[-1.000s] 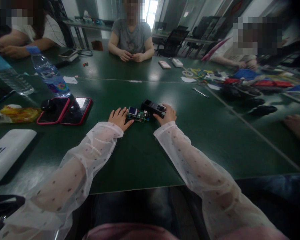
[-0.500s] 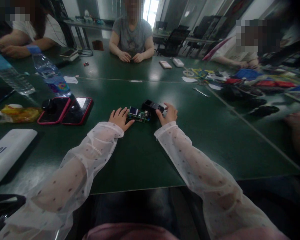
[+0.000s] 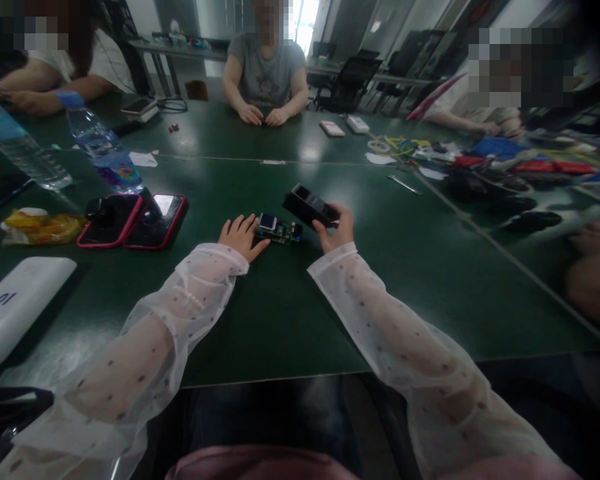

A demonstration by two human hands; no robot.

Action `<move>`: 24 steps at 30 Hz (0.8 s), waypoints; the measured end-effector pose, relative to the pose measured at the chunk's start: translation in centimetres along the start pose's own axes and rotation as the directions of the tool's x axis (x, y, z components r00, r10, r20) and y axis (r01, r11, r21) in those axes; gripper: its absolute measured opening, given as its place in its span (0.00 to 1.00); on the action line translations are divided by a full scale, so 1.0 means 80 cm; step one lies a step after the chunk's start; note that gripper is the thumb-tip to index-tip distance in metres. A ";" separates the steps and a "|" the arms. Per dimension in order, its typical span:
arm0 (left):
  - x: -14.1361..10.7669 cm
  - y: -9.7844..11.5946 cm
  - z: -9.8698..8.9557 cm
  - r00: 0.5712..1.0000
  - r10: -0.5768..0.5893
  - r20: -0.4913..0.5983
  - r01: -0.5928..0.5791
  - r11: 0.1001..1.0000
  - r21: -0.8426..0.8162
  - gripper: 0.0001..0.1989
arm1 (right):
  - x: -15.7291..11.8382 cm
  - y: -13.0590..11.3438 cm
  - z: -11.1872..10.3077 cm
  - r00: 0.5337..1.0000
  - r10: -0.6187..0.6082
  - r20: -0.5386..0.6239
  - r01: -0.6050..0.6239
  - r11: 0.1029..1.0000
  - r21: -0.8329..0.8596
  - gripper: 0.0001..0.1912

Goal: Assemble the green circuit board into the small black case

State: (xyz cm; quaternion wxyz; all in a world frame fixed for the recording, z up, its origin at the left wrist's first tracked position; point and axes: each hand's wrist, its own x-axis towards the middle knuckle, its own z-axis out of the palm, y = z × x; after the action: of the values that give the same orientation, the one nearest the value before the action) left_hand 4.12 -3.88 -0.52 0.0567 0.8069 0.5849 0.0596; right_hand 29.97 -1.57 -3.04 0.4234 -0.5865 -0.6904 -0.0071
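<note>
My left hand (image 3: 239, 237) lies flat on the green table, fingers spread, its fingertips beside the left end of a circuit board (image 3: 279, 229). The board is green with a small screen on its left half and rests on the table. In my right hand (image 3: 338, 229) is a black plastic casing (image 3: 310, 205) with a rectangular window, gripped at its right end between thumb and fingers. The casing is tilted, its left end raised behind the board.
To the left are two red-edged phones (image 3: 155, 221), a yellow wrapper (image 3: 43, 227), a white power bank (image 3: 25, 303) and water bottles (image 3: 103, 147). Cables and bundles (image 3: 500, 157) lie at the right. A person (image 3: 266, 80) sits opposite; others sit at both sides.
My right hand has closed round the casing's right end and lifted it, tilting its left end up from the table. My left hand and the circuit board stay where they were.
</note>
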 end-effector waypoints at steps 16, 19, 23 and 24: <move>0.000 0.000 0.010 0.998 -0.010 -0.069 0.013 0.999 0.039 0.35 | -0.016 -0.041 0.003 0.969 -0.143 0.202 0.105 0.977 0.185 0.28; 0.000 0.000 0.007 0.999 -0.002 -0.044 0.004 0.999 0.038 0.35 | -0.016 -0.041 0.004 0.955 -0.127 0.268 0.081 0.981 0.175 0.27; -0.001 0.000 0.005 0.999 0.001 -0.035 0.001 0.999 0.036 0.35 | -0.015 -0.041 0.003 0.944 -0.140 0.298 0.084 0.978 0.193 0.27; -0.001 0.000 0.005 0.999 -0.001 -0.032 0.002 0.999 0.034 0.35 | -0.015 -0.040 0.003 0.943 -0.135 0.303 0.078 0.978 0.191 0.27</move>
State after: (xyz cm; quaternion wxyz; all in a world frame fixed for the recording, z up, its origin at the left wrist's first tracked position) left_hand 4.15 -3.97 -0.92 0.0333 0.8063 0.5872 0.0624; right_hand 27.15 -3.44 -2.31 0.3573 -0.5019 -0.7778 0.1247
